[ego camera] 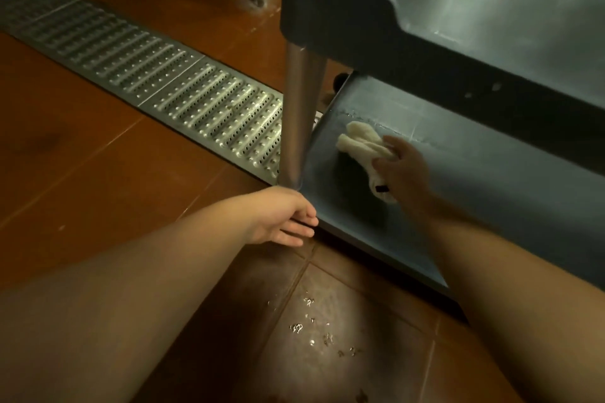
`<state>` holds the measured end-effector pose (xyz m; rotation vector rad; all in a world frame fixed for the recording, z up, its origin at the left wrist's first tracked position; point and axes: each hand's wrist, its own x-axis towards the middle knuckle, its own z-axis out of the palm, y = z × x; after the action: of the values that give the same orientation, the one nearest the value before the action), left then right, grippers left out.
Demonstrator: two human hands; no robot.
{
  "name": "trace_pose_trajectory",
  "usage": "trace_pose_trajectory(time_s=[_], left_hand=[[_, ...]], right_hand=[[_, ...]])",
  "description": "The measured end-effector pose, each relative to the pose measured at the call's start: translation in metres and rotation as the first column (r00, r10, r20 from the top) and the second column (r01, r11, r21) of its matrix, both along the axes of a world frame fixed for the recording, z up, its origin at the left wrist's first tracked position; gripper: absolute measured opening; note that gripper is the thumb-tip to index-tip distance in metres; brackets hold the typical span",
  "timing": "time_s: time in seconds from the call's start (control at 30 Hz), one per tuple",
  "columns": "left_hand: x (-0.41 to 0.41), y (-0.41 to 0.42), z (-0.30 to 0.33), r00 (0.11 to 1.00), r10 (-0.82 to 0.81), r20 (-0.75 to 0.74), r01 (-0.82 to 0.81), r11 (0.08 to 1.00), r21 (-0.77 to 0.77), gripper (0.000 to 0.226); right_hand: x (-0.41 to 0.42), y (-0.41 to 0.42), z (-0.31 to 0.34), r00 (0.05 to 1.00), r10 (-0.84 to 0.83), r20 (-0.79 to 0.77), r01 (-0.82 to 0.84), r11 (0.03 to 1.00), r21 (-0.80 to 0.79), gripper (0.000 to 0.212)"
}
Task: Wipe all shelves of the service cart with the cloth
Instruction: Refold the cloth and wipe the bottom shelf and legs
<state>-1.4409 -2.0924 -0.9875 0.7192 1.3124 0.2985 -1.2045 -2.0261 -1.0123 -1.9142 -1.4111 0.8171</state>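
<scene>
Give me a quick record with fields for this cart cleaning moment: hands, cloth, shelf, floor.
right hand: right hand grips the crumpled white cloth, pressing it on the shelf
left hand: left hand rests open at the shelf's near corner
shelf: dark grey bottom cart shelf, beneath another shelf
floor: brown tiled floor with a perforated metal drain grate

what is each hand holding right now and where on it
The right hand grips the cloth at its bunched near end. The left hand holds nothing, resting at the bottom shelf corner.

My cart's bottom shelf (491, 193) carries only the crumpled white cloth (360, 144) near its corner, above the brown tiled floor (98, 157).
</scene>
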Motion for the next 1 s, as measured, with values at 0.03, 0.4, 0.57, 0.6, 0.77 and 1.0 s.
trace_pose_trajectory(time_s=[0.03,0.4,0.57,0.6,0.77,1.0], left_hand=[[0.001,-0.001,0.003,1.000,-0.001,-0.007,0.001,1.000,0.003,0.022],[0.006,-0.013,0.000,0.991,0.081,-0.103,-0.073,0.994,0.077,0.030],[0.012,-0.014,-0.019,0.992,0.091,-0.089,-0.083,0.992,0.091,0.052],[0.014,-0.014,-0.020,0.990,0.113,-0.086,-0.105,0.990,0.089,0.054],[0.015,-0.013,-0.022,0.960,0.270,-0.066,-0.267,0.962,0.056,0.034],[0.023,-0.009,-0.018,0.939,0.343,-0.023,-0.342,0.939,0.033,0.037]], right_hand=[[-0.001,0.001,-0.004,1.000,-0.015,0.013,0.014,1.000,0.017,0.056],[-0.029,0.030,0.000,0.824,0.445,0.350,-0.391,0.894,-0.218,0.086],[-0.048,0.012,0.000,0.684,0.632,0.364,-0.580,0.774,-0.252,0.077],[-0.053,0.009,0.002,0.658,0.664,0.355,-0.615,0.746,-0.255,0.074],[-0.063,-0.011,-0.004,0.682,0.680,0.270,-0.631,0.734,-0.252,0.070],[-0.024,-0.036,0.002,0.574,0.780,0.249,-0.691,0.625,-0.363,0.068]])
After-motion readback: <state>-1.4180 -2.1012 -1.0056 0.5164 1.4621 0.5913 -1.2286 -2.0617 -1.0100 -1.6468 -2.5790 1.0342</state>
